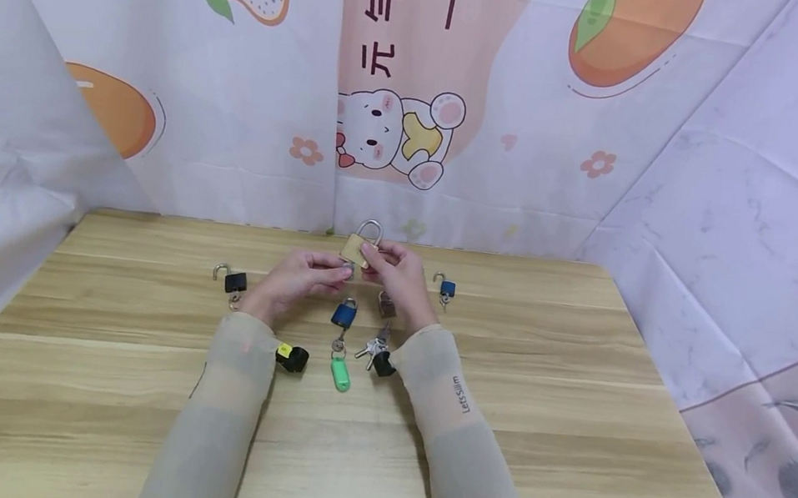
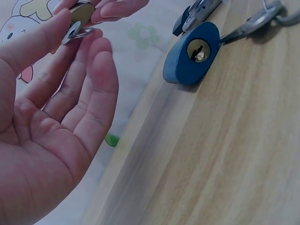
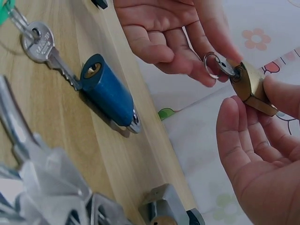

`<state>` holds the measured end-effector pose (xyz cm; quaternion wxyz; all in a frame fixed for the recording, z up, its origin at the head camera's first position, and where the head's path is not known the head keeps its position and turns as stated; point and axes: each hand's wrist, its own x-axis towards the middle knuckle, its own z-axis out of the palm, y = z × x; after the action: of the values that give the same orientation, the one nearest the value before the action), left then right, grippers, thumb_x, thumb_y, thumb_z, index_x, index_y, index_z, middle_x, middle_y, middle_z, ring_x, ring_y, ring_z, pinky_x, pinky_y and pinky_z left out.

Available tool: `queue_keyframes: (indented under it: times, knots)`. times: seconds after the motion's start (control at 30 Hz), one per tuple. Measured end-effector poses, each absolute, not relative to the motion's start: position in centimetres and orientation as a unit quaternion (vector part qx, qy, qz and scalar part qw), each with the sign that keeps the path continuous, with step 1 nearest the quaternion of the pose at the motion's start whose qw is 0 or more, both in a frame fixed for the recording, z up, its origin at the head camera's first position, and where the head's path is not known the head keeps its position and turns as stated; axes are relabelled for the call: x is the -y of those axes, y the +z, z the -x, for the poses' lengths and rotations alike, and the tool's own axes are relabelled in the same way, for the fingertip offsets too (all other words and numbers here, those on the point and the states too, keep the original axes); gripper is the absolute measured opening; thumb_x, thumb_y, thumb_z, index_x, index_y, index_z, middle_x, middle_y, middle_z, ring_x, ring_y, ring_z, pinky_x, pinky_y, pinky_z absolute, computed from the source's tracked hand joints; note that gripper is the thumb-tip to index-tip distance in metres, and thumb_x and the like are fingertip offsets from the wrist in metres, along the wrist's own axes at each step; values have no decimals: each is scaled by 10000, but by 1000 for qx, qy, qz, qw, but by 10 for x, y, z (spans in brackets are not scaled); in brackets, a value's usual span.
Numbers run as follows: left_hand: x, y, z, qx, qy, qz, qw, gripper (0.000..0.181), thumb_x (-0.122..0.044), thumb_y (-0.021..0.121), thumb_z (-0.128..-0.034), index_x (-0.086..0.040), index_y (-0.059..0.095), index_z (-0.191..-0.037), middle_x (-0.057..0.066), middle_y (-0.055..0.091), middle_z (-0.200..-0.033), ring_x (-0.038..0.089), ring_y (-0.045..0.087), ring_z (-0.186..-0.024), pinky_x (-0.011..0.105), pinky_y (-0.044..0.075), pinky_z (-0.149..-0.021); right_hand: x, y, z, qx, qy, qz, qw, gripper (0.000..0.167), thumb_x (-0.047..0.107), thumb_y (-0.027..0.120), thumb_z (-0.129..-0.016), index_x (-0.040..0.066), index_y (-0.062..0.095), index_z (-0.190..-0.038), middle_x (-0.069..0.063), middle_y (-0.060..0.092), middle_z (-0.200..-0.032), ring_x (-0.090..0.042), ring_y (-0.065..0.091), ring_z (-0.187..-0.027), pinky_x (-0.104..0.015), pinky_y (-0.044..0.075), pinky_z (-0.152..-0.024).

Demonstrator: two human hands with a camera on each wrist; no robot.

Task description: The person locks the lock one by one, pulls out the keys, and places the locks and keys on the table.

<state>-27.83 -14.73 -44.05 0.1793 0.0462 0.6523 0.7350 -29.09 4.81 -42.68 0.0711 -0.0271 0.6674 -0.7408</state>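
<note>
A brass padlock (image 1: 356, 249) is held up above the back of the table, its shackle pointing upward. My right hand (image 1: 401, 279) grips its body between thumb and fingers. Beside it, my left hand (image 1: 300, 278) pinches a small key (image 3: 224, 64) with a ring on it. That key sits at the keyhole end of the brass body (image 3: 249, 86) in the right wrist view; how deep it is in cannot be told. In the left wrist view the thumb and a fingertip of my left hand (image 2: 61, 98) touch the key (image 2: 71, 33).
Below the hands lies a blue padlock (image 1: 344, 313) with a key and green tag (image 1: 340, 374). Around it are a key bunch (image 1: 375, 348), a brownish padlock (image 1: 387, 305) and a black item with yellow label (image 1: 291, 357). Black (image 1: 236, 282) and blue (image 1: 447, 289) padlocks with raised shackles lie outward.
</note>
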Motion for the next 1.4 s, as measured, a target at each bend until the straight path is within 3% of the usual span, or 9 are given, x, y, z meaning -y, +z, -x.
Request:
queue_keyframes:
  times: [0.2, 0.53, 0.7, 0.83, 0.97, 1.07, 1.27, 1.4]
  knots:
    - [147, -439, 278, -666, 723, -40, 178, 197, -110, 727, -952, 25, 696, -1092, 113, 722, -1011, 327, 678, -975, 326, 598, -842, -48, -426, 290, -664, -742, 35, 81, 301, 202, 744, -952, 3, 666, -1164, -126, 730, -1022, -168, 685, -779, -328, 611, -801]
    - [147, -439, 278, -674, 714, -43, 184, 163, -114, 719, -958, 15, 695, -1055, 271, 661, -1095, 278, 668, -905, 289, 600, -787, -47, -426, 289, -670, -736, 35, 89, 302, 210, 742, -954, 12, 664, -1169, -206, 710, -1091, -159, 683, -762, -314, 611, -787]
    - [147, -439, 278, -668, 717, -46, 192, 102, -78, 703, -957, 4, 695, -1017, 193, 687, -1013, 245, 665, -861, 291, 599, -783, -47, -427, 290, -676, -731, 32, 85, 312, 232, 733, -962, 19, 660, -1179, -157, 724, -1059, -185, 692, -790, -312, 606, -804]
    - [149, -438, 277, -666, 711, -67, 214, 248, -57, 693, -954, 132, 636, -1106, 187, 691, -967, 206, 653, -795, 286, 593, -756, -49, -424, 292, -648, -760, 11, 39, 301, 243, 698, -986, 13, 637, -1169, -101, 719, -991, -220, 694, -818, -304, 604, -805]
    - [152, -435, 275, -661, 710, -82, 230, 345, -65, 683, -962, 181, 575, -1180, 258, 678, -1031, 207, 652, -799, 305, 592, -778, -54, -420, 294, -614, -789, 2, -3, 255, 202, 695, -986, -6, 645, -1126, -88, 719, -938, -205, 702, -763, -292, 612, -759]
    - [156, -433, 273, -666, 705, -90, 228, 334, -78, 678, -973, 167, 587, -1181, 300, 660, -1095, 213, 659, -827, 323, 593, -809, -53, -420, 294, -610, -792, 13, 4, 238, 174, 704, -977, -9, 652, -1119, -96, 728, -948, -188, 702, -755, -299, 614, -762]
    - [169, -435, 273, -684, 681, -108, 239, 367, -79, 695, -967, 160, 600, -1229, 291, 661, -1122, 205, 650, -810, 308, 588, -794, -51, -421, 292, -622, -782, 25, 21, 250, 168, 707, -974, -20, 646, -1129, -117, 727, -1001, -385, 681, -924, -334, 610, -815]
    - [179, -436, 274, -696, 664, -110, 251, 374, -71, 708, -954, 158, 606, -1232, 247, 693, -1063, 172, 647, -772, 294, 586, -760, -51, -422, 290, -630, -776, 25, 31, 259, 179, 714, -971, -11, 645, -1133, -114, 731, -1020, -284, 696, -859, -333, 608, -823]
